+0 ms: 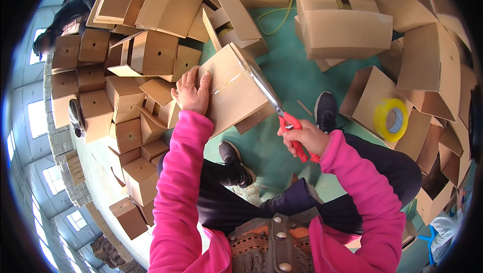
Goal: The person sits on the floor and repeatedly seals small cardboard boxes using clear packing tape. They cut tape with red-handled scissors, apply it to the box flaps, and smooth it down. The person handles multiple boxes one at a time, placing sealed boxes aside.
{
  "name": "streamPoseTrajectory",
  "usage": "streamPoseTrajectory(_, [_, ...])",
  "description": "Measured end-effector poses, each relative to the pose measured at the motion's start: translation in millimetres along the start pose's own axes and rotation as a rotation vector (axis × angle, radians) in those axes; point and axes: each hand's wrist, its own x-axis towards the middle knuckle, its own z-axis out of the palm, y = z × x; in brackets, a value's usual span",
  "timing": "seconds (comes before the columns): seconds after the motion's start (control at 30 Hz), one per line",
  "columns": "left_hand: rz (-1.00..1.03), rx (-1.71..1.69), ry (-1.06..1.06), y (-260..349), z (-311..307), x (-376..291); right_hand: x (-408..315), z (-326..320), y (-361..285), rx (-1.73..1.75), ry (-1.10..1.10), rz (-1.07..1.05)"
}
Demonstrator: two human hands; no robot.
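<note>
A cardboard box (241, 92) stands tilted before me, with a strip of clear packing tape (230, 80) across its top face. My left hand (194, 90) lies on the box's left side, fingers spread and pressed against the cardboard. In my right hand (305, 137) is a pair of scissors (296, 133) with red handles. The metal blades run along the box's right top edge, and their tips lie near the end of the tape strip. I cannot tell whether the blades touch the tape.
A yellow roll of clear packing tape (391, 120) rests on boxes at the right. An open-flapped carton (345, 27) stands ahead, and stacked cartons (130, 137) fill the left. Yellow strapping (277, 27) loops over the green floor (286, 54). Another person (69, 16) bends at the upper left.
</note>
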Motion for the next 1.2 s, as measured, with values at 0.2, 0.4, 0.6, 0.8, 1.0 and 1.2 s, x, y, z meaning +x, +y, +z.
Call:
streamPoseTrajectory(0.2, [-0.030,0.004,0.001,-4.3,-2.9,0.7,6.0,-16.4,-22.7,-0.039,-0.031,0.064])
streamPoseTrajectory(0.4, [-0.042,-0.033,0.013,-5.2,-2.9,-0.1,10.0,-20.2,-20.6,0.120,-0.067,0.106])
streamPoseTrajectory(0.6, [0.149,-0.132,0.033,-1.7,-0.7,-3.9,34.7,-26.5,-43.0,0.221,0.071,-0.092])
streamPoseTrajectory(0.8, [0.270,-0.105,-0.026,15.4,-1.6,-7.2,46.8,-32.9,-52.1,-0.191,0.236,-0.254])
streamPoseTrajectory(1.0, [0.282,-0.094,-0.007,17.0,1.8,-8.2,69.6,-46.2,73.4,-0.012,0.682,0.017])
streamPoseTrajectory(1.2, [0.298,-0.075,0.164,-2.0,1.3,-13.7,96.6,-50.2,117.7,0.386,0.777,0.005])
